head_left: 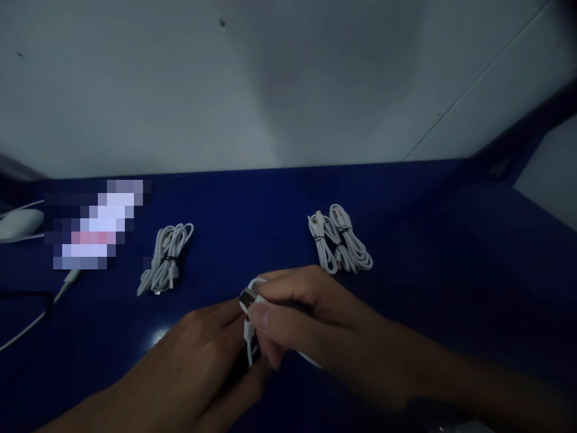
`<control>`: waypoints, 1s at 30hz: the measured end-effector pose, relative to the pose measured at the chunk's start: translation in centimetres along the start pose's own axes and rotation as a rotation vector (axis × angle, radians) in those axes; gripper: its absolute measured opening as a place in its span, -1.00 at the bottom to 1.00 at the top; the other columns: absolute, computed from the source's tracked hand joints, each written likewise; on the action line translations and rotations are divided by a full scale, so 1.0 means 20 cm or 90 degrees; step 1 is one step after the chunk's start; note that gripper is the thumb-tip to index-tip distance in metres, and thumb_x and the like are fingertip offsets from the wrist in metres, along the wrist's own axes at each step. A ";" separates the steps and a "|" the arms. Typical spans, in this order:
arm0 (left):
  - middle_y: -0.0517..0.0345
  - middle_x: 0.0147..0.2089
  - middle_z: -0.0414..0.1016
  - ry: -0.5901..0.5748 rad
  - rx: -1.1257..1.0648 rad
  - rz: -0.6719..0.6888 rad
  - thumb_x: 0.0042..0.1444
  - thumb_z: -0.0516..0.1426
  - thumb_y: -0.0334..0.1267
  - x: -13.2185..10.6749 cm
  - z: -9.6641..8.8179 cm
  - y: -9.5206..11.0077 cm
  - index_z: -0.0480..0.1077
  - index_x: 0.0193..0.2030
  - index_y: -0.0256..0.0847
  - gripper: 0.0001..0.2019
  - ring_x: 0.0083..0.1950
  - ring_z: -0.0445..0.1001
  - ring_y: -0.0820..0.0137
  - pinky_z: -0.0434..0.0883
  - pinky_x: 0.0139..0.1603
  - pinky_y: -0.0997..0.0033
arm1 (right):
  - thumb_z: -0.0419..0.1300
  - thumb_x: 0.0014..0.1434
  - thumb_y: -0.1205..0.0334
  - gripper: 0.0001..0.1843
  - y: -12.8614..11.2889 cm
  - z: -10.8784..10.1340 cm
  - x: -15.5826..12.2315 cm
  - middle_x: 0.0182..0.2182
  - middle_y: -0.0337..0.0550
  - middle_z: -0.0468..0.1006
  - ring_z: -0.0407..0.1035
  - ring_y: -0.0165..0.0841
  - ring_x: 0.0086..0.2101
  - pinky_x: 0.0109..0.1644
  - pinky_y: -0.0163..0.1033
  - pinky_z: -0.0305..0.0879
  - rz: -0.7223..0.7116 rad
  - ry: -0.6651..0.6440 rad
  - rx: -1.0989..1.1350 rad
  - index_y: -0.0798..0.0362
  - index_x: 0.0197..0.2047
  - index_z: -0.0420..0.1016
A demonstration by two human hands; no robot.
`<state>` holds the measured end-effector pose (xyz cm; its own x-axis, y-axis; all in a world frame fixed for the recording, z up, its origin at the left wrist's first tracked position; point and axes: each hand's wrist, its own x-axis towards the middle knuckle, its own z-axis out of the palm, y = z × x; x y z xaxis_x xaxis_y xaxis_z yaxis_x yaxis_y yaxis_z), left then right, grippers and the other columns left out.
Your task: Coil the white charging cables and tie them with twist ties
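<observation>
Near the front of the blue table, a white USB cable [249, 329] is between my two hands. My right hand [315, 325] pinches it between thumb and fingers close to its metal USB plug [247, 297]. From the left, my left hand [198, 352] curls its fingers around the lower part of the same cable, partly hidden behind the right hand. A second white connector hangs just below the plug, and a length of cable runs out under my right wrist. How the rest is folded cannot be seen.
Bundled white cables with black ties [342, 240] lie beyond my right hand. Another white cable bundle [166, 258] rests left of centre. A blurred lit device [99, 225] with a cord and a white mouse-like object [21, 224] are far left. A pale wall [180, 108] bounds the blue table [252, 210].
</observation>
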<state>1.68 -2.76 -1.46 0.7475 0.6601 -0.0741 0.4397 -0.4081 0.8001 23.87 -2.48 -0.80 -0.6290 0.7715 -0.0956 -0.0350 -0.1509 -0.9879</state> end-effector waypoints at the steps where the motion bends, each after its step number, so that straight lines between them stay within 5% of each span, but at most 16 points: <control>1: 0.32 -0.19 0.65 0.013 0.004 0.004 0.49 0.11 -0.34 0.00 0.00 0.00 0.48 -0.06 0.01 -0.85 -0.29 0.66 0.40 0.60 -0.25 0.42 | 0.17 0.54 0.26 -0.57 -0.01 0.00 0.00 -0.34 -0.28 0.47 0.38 -0.43 -0.28 -0.18 -0.28 0.30 0.005 0.002 -0.023 0.05 -0.44 0.36; 5: 0.25 -0.18 0.65 -0.014 0.001 0.002 0.47 0.11 -0.34 0.01 -0.01 0.00 0.50 -0.14 -0.03 -0.83 -0.25 0.69 0.36 0.67 -0.17 0.38 | 0.23 0.49 0.25 -0.52 -0.05 0.01 -0.01 -0.39 -0.33 0.36 0.26 -0.47 -0.38 -0.31 -0.28 0.22 0.016 0.008 -0.126 0.02 -0.48 0.19; 12: 0.18 -0.11 0.69 -0.029 -0.029 -0.005 0.47 0.10 -0.32 0.03 -0.02 0.00 0.56 -0.04 -0.02 -0.80 -0.20 0.72 0.33 0.68 -0.21 0.43 | 0.20 0.51 0.17 -0.59 -0.04 0.01 -0.01 -0.36 -0.32 0.39 0.29 -0.48 -0.38 -0.33 -0.28 0.25 -0.020 -0.021 -0.242 0.02 -0.40 0.23; 30: 0.18 -0.13 0.73 -0.031 -0.021 -0.006 0.48 0.08 -0.33 0.03 -0.02 0.01 0.60 0.05 0.00 -0.75 -0.20 0.75 0.30 0.71 -0.21 0.40 | 0.19 0.52 0.19 -0.56 -0.04 0.00 -0.01 -0.37 -0.33 0.36 0.26 -0.50 -0.40 -0.35 -0.31 0.22 -0.020 -0.025 -0.208 0.02 -0.42 0.22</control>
<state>1.96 -2.28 -1.21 0.7672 0.6321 -0.1089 0.4300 -0.3807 0.8186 24.04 -2.42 -0.02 -0.6615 0.7471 -0.0653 0.1915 0.0841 -0.9779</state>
